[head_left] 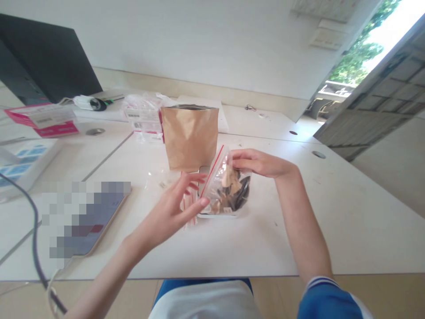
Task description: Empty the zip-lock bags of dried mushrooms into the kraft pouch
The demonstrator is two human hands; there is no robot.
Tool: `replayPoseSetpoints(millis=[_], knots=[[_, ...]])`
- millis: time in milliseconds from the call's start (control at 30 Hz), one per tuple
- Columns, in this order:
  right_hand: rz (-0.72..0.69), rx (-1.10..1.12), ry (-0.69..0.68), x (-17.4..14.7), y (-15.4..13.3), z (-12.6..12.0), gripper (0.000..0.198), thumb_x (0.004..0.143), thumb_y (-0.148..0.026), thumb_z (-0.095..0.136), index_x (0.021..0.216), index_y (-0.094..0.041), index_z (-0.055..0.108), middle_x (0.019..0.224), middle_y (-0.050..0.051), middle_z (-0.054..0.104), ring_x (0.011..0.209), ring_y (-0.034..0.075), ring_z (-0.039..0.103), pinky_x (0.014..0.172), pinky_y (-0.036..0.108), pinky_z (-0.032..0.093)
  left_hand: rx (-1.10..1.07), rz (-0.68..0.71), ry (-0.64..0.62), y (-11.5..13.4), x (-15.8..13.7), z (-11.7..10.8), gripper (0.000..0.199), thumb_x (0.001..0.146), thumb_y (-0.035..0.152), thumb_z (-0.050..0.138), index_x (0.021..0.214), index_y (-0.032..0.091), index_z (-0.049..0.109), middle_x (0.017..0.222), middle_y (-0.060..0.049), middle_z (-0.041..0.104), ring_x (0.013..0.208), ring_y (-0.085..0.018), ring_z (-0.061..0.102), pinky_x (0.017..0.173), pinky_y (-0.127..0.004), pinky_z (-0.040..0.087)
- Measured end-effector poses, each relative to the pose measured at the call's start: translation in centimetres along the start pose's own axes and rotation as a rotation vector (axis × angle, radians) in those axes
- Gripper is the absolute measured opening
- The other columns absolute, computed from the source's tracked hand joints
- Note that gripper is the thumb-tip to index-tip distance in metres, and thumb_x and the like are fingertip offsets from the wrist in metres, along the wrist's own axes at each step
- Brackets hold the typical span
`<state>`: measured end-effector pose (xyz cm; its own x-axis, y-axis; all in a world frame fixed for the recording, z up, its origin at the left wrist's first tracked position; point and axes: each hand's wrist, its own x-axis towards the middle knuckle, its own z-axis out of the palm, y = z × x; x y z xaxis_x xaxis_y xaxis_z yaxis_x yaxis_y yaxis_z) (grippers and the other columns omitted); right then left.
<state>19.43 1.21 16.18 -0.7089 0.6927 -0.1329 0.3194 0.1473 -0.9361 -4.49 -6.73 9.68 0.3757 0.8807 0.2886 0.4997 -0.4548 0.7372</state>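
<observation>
A clear zip bag (229, 192) with a red seal strip holds dark and tan dried pieces. My right hand (262, 163) pinches its upper right side, and the bag leans with its seal to the left. My left hand (175, 204) is beside the seal, fingers spread, thumb near the bag's lower left corner; whether it touches is unclear. Under the bag a white tray-like object (217, 216) shows only its edges. More red-striped zip bags (190, 215) lie partly behind my left hand. Just beyond stands a brown paper pouch (191, 139), its top open.
On the left lies a tablet-like device (99, 221), partly pixelated, with a cable (35, 235) nearby. Pink-and-white boxes (56, 124) and plastic-wrapped packs (142, 117) sit farther back. A black monitor (49, 57) stands at the back left. The white table (265, 248) ends close to my lap.
</observation>
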Motion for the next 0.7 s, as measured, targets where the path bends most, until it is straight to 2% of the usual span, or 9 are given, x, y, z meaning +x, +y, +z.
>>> replayPoseSetpoints(millis=[67, 133, 267, 300, 367, 433, 467, 567, 700], knots=[[0.002, -0.03, -0.055, 0.8, -0.2, 1.3, 0.024, 0.087, -0.038, 0.053, 0.098, -0.017, 0.06, 0.09, 0.003, 0.063, 0.08, 0.014, 0.059, 0.07, 0.027, 0.048, -0.261, -0.113, -0.031, 1.2, 0.1, 1.0, 0.035, 0.087, 0.049, 0.05, 0.106, 0.02, 0.056, 0.088, -0.003, 0.062, 0.076, -0.017, 0.059, 0.066, -0.027, 0.047], [0.026, -0.128, 0.013, 1.5, -0.2, 2.5, 0.022, 0.09, -0.035, 0.049, 0.103, -0.019, 0.054, 0.092, 0.004, 0.062, 0.079, 0.014, 0.058, 0.07, 0.028, 0.047, -0.494, -0.216, 0.015, 1.6, 0.0, 1.9, 0.033, 0.085, 0.048, 0.054, 0.102, 0.02, 0.056, 0.077, 0.0, 0.06, 0.063, -0.013, 0.055, 0.056, -0.023, 0.044], [-0.058, -0.49, 0.571, 2.0, -0.4, 5.4, 0.012, 0.088, -0.029, 0.049, 0.094, -0.019, 0.045, 0.094, 0.004, 0.057, 0.077, 0.013, 0.052, 0.068, 0.027, 0.042, -0.756, -0.309, 0.174, 1.1, 0.2, 2.8, 0.036, 0.08, 0.044, 0.062, 0.107, 0.02, 0.058, 0.079, 0.001, 0.063, 0.063, -0.011, 0.056, 0.057, -0.021, 0.043], [-0.093, -0.523, 0.604, 1.9, -0.6, 6.1, 0.012, 0.089, -0.031, 0.048, 0.088, -0.02, 0.044, 0.087, 0.002, 0.056, 0.072, 0.012, 0.051, 0.065, 0.026, 0.04, -0.77, -0.319, 0.248, 1.0, 0.3, 2.8, 0.036, 0.08, 0.044, 0.063, 0.107, 0.02, 0.059, 0.08, 0.001, 0.064, 0.066, -0.012, 0.058, 0.059, -0.021, 0.045], [-0.137, -0.49, 0.437, 1.7, -1.1, 7.4, 0.021, 0.091, -0.037, 0.045, 0.078, -0.021, 0.042, 0.071, -0.003, 0.052, 0.06, 0.01, 0.046, 0.057, 0.024, 0.035, -0.808, -0.34, 0.362, 0.9, 0.6, 2.7, 0.035, 0.081, 0.047, 0.059, 0.103, 0.02, 0.06, 0.083, 0.0, 0.066, 0.074, -0.015, 0.062, 0.064, -0.023, 0.047], [-0.166, -0.441, 0.253, 1.6, -1.5, 8.3, 0.028, 0.091, -0.04, 0.045, 0.071, -0.021, 0.04, 0.062, -0.005, 0.049, 0.055, 0.009, 0.044, 0.054, 0.023, 0.032, -0.88, -0.328, 0.394, 0.8, 0.9, 2.7, 0.034, 0.084, 0.05, 0.053, 0.095, 0.019, 0.061, 0.085, -0.002, 0.068, 0.079, -0.018, 0.064, 0.068, -0.026, 0.05], [-0.181, -0.439, 0.236, 1.6, -1.6, 8.6, 0.028, 0.091, -0.04, 0.045, 0.07, -0.021, 0.04, 0.061, -0.005, 0.048, 0.054, 0.009, 0.044, 0.054, 0.023, 0.032, -0.918, -0.308, 0.389, 0.8, 0.9, 2.6, 0.035, 0.085, 0.051, 0.05, 0.093, 0.019, 0.061, 0.085, -0.002, 0.068, 0.079, -0.018, 0.065, 0.069, -0.028, 0.051], [-0.208, -0.457, 0.315, 1.7, -1.5, 8.8, 0.027, 0.091, -0.038, 0.045, 0.071, -0.021, 0.039, 0.061, -0.005, 0.048, 0.055, 0.009, 0.043, 0.055, 0.024, 0.031, -0.964, -0.251, 0.392, 0.8, 1.0, 2.6, 0.033, 0.085, 0.048, 0.05, 0.095, 0.019, 0.061, 0.087, -0.003, 0.069, 0.078, -0.017, 0.065, 0.072, -0.029, 0.052], [-0.183, -0.452, 0.305, 2.1, -0.9, 8.3, 0.024, 0.092, -0.036, 0.041, 0.073, -0.021, 0.041, 0.06, -0.005, 0.046, 0.053, 0.008, 0.04, 0.052, 0.023, 0.029, -0.951, -0.267, 0.395, 0.9, 1.0, 2.8, 0.025, 0.083, 0.04, 0.056, 0.094, 0.017, 0.059, 0.087, -0.002, 0.069, 0.076, -0.016, 0.067, 0.073, -0.028, 0.053]])
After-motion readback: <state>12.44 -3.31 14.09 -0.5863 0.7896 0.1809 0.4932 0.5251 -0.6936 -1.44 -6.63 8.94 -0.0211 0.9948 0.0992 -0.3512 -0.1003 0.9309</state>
